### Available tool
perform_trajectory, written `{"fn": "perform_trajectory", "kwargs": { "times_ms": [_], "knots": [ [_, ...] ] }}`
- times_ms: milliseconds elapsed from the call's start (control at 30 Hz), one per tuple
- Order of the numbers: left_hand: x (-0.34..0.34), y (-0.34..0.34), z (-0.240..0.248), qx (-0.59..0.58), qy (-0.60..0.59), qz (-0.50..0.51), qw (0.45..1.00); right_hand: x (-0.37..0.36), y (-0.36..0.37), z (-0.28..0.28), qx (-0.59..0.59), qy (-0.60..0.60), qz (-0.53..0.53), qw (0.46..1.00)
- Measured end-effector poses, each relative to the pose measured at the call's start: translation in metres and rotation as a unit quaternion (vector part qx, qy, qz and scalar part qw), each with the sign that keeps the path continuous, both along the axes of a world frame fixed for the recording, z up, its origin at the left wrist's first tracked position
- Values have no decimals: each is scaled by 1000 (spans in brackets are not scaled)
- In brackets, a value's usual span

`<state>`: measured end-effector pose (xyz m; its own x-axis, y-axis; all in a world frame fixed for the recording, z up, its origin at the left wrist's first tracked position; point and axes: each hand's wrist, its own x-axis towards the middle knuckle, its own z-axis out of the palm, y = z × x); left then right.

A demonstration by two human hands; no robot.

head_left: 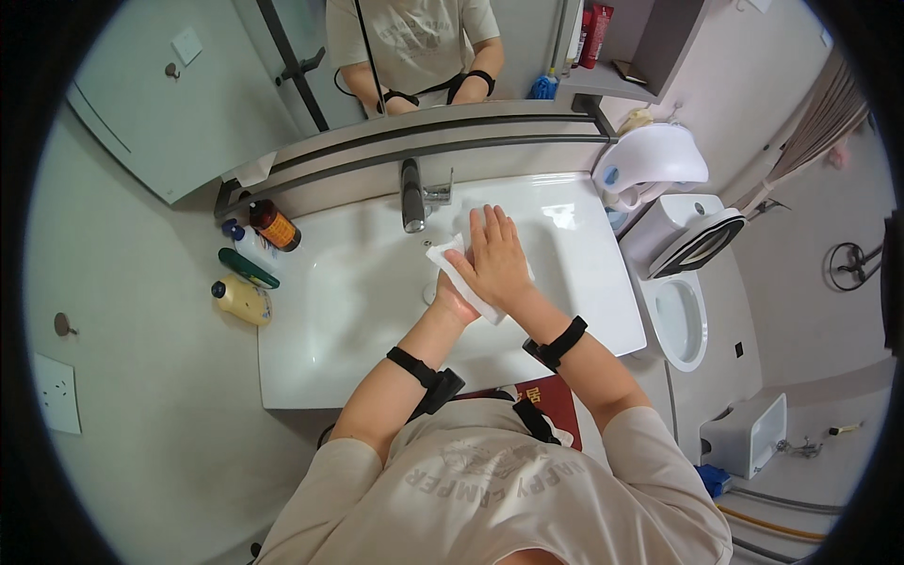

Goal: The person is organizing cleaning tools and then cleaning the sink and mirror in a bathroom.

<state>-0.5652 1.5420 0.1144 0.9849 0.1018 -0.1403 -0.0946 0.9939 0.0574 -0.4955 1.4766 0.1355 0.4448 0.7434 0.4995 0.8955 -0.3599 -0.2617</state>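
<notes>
— Both hands meet at the middle of the frame, over the white sink (358, 311). The right hand (494, 259) lies flat, fingers stretched and together, pressing down on a white cloth (450, 266). It grips nothing; it only bears down.

— And the left hand (454, 303)?

— Mostly hidden beneath the right one and the cloth. I cannot tell how far it is curled, though it seems to hold the cloth's lower edge.

— How would that cloth handle?

— Light, soft and limp, I judge; it folds under the palm, and may be wet, so it could slide on the glossy basin. Best taken by a bunched corner or pressed flat under the whole palm.

— What lies around?

— Just above the fingers, a dark tap (411, 196). At the left of the frame, on the counter edge, a brown bottle (274, 225), a green tube (249, 268) and a yellow bottle (243, 299). To the right, a toilet (680, 315) with its lid up.
</notes>
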Motion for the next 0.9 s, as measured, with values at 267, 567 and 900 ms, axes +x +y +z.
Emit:
{"fn": "perform_trajectory", "kwargs": {
  "times_ms": [267, 567, 900],
  "knots": [
    [9, -15, 13, 47, -36, -42, 997, -10, 17, 46, 286, 675, 248, 633],
    [9, -27, 44, 82, -21, -8, 996, -7, 24, 39, 314, 883, 346, 37],
    [10, 6, 38, -36, -4, 142, 989, -20, 12, 37, 328, 736, 203, 557]
  ]
}}
